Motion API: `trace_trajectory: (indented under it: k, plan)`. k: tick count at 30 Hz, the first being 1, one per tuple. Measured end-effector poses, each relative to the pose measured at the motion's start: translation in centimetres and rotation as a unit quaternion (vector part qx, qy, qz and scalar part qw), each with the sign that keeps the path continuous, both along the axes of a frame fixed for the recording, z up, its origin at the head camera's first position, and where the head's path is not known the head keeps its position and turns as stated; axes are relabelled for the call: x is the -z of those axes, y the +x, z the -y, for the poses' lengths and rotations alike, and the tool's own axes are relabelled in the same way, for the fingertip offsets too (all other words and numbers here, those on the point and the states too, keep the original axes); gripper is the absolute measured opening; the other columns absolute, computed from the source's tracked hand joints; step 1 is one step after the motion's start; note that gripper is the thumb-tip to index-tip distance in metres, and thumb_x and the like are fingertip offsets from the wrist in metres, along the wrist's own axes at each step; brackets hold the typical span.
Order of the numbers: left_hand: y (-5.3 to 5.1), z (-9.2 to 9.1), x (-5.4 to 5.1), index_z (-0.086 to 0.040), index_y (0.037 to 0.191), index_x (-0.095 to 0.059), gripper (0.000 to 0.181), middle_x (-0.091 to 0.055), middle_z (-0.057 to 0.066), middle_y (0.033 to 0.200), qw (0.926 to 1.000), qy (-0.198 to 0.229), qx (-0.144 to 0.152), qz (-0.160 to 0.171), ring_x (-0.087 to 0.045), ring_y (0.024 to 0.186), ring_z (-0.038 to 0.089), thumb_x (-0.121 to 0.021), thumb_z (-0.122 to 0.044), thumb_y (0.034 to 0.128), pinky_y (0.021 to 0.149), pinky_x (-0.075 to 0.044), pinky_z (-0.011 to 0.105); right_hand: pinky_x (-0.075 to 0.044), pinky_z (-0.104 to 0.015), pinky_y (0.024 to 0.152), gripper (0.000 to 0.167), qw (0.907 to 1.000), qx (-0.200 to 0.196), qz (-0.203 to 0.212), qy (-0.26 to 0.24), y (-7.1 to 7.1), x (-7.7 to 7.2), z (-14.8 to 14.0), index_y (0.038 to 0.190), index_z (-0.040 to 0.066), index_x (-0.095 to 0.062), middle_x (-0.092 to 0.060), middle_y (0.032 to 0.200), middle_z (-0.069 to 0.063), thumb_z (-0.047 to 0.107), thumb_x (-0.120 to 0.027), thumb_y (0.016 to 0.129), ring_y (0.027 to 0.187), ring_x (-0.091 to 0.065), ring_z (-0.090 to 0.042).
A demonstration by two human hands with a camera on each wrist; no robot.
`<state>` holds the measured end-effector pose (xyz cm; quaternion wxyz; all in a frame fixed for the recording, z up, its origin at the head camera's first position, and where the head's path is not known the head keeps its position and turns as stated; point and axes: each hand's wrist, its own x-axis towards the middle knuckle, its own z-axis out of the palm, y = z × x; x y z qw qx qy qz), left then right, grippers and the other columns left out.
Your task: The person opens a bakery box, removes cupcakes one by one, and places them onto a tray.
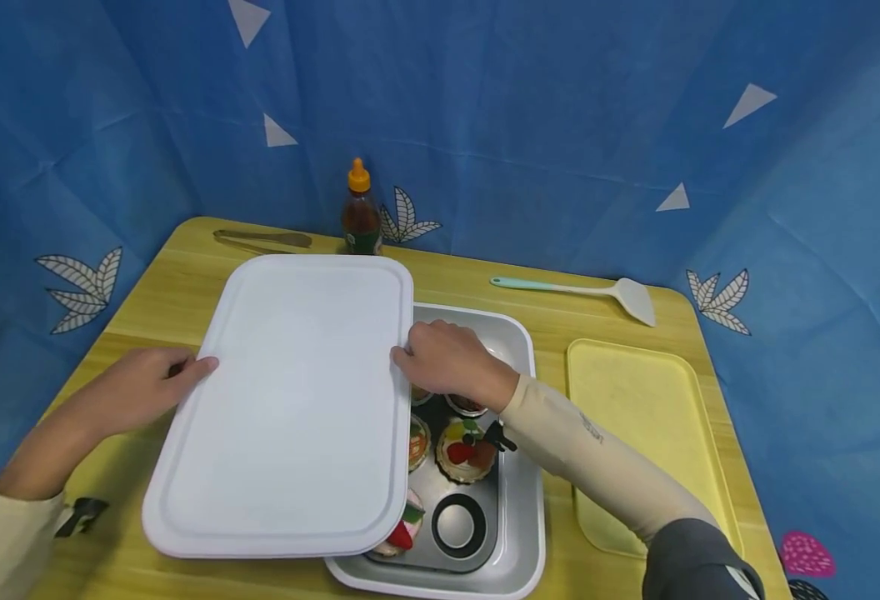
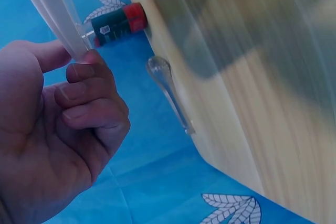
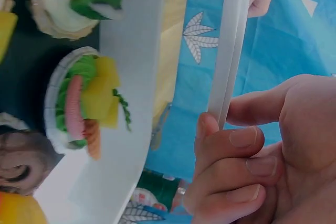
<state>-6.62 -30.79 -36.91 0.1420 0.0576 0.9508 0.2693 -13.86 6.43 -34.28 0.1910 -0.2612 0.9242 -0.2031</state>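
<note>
While both hands are raised over the bench (image 1: pixel 451 279) of yellowish wood grain, a large white rectangular lid-like panel with rounded corners (image 1: pixel 290 400) is held between them, tilted and lifted partly over a silver-grey rectangular container with a white rim (image 1: pixel 539 533). The left hand (image 1: pixel 147 385) pinches the panel's left edge between thumb and fingers, its other fingers curled in; the right hand (image 1: pixel 451 358) pinches the opposite edge in the same way. No writing can be read on the panel.

Inside the container sits a grey muffin tin with round cups (image 1: pixel 432 485), bearing tart-like pastries with red, yellow and green toppings (image 1: pixel 466 451); one cup near its lower right corner shows its bare bottom.

Behind the panel stands a brown bottle with an orange nozzle cap (image 1: pixel 362 217); its dark green label has pale marks and a red lower band, the lettering too small to read. Slim metallic tongs (image 1: pixel 263 239) lie to its left. On the right are a spatula with a mint handle and white blade (image 1: pixel 571 287) and a shallow yellow rectangular tray (image 1: pixel 635 400). The beige right sleeve (image 1: pixel 597 450) carries a small dark print, illegible.
</note>
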Motion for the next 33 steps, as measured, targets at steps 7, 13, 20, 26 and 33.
trace_trajectory:
  k: [7,13,20,26,33]
  plan:
    - [0.1,1.5,-0.7,-0.010,0.083,-0.063,0.045,-0.045,0.002,0.063,0.9998,-0.014,-0.002,-0.013,-0.044,0.055,0.017,-0.042,-0.042,0.1076,0.052,-0.037,0.032,-0.027,-0.027,0.040,0.047,0.9999,-0.009,0.012,0.002,-0.8,-0.8,1.5,0.060,0.013,-0.050,-0.045,0.048,0.000,0.030,-0.048,0.103,0.041,-0.046,-0.015]
    - [0.4,3.4,-1.3,-0.010,0.077,-0.060,0.048,-0.044,0.003,0.062,0.9991,-0.036,-0.021,-0.013,-0.042,0.054,0.018,-0.042,-0.043,0.1074,0.051,-0.035,0.033,-0.026,-0.025,0.041,0.042,0.9989,-0.035,0.029,0.006,-1.7,-1.8,3.5,0.065,0.012,-0.050,-0.041,0.053,0.000,0.030,-0.052,0.102,0.040,-0.039,-0.013]
    - [0.1,4.9,-0.9,-0.006,0.089,-0.067,0.054,-0.048,0.003,0.065,0.9974,-0.064,-0.032,0.006,-0.046,0.058,0.020,-0.037,-0.047,0.1072,0.054,-0.037,0.036,-0.029,-0.026,0.044,0.031,0.9968,-0.028,0.075,0.000,-3.1,-2.3,5.5,0.085,0.006,-0.059,-0.046,0.062,-0.003,0.032,-0.054,0.101,0.048,-0.040,-0.015]
    - [0.1,6.1,-0.6,-0.007,0.087,-0.065,0.055,-0.045,0.004,0.064,0.9964,-0.073,-0.035,0.023,-0.043,0.057,0.020,-0.035,-0.048,0.1074,0.055,-0.035,0.037,-0.030,-0.028,0.049,0.028,0.9950,-0.030,0.095,0.009,-4.0,-2.2,6.8,0.092,0.007,-0.056,-0.047,0.069,-0.003,0.033,-0.053,0.100,0.054,-0.041,-0.016]
    - [0.0,6.8,-0.7,-0.006,0.085,-0.063,0.054,-0.046,0.005,0.065,0.9951,-0.086,-0.031,0.036,-0.043,0.058,0.021,-0.035,-0.045,0.1082,0.055,-0.035,0.037,-0.029,-0.027,0.049,0.025,0.9926,-0.046,0.112,0.009,-4.9,-1.8,8.1,0.083,0.009,-0.051,-0.042,0.064,-0.001,0.029,-0.053,0.099,0.051,-0.034,-0.014]
